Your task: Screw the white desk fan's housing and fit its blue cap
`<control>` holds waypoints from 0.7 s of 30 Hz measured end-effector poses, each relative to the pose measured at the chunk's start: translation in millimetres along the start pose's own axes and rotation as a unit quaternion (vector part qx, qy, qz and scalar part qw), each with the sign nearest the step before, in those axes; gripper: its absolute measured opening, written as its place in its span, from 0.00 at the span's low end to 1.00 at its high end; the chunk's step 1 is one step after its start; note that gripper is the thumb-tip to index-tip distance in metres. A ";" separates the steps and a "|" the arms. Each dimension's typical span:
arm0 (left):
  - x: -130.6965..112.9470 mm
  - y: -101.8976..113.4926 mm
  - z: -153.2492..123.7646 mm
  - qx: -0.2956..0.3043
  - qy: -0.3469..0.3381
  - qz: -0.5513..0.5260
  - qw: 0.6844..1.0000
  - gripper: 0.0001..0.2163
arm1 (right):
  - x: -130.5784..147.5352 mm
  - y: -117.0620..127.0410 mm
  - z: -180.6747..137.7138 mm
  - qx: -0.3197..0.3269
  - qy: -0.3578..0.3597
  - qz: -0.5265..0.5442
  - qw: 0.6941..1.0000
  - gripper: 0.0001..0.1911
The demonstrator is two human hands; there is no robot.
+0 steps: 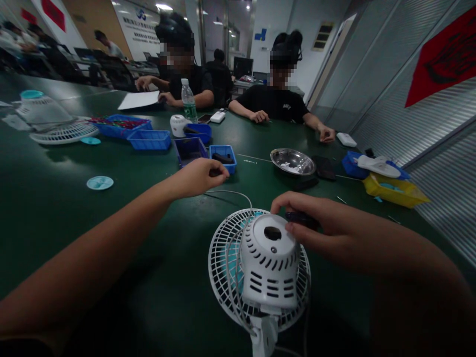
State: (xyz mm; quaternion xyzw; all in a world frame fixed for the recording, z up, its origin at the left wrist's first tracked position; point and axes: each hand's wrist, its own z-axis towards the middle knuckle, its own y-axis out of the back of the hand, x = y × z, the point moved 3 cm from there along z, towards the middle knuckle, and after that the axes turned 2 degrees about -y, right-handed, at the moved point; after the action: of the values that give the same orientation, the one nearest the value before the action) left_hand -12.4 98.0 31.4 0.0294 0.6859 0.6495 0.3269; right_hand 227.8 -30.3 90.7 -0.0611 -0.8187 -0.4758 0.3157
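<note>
A white desk fan [270, 267] lies grille-down in front of me, with its vented motor cover facing up. The top of the cover has a dark oval opening and a screw beside it. My right hand [323, 223] is at the cover's upper right edge, its fingertips on or close to it, closed around a dark elongated object [302, 218] whose kind I cannot make out. Out over the table, by the small blue bin [227, 151], my left hand [199, 177] has its fingers curled together; what they hold, if anything, is hidden. A thin cable [238, 193] runs from the fan.
Parts bins stand ahead, including a dark blue bin [190, 150] and a yellow bin [394, 191] at right. A steel bowl [292, 161] holds small white pieces. A turquoise disc [100, 183] and another fan [63, 131] lie left. Two people sit opposite beyond a bottle [189, 101].
</note>
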 end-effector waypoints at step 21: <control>-119.3 18.8 -78.7 0.106 -0.356 -0.145 0.917 0.07 | 1.8 -0.7 -2.7 0.003 0.027 0.016 1.000 0.13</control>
State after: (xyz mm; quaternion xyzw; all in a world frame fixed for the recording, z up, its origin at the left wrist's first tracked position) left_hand 35.7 -23.1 93.0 0.1935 0.5858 0.4649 0.6350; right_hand 227.3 -33.2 92.2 -0.0603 -0.8103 -0.4697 0.3451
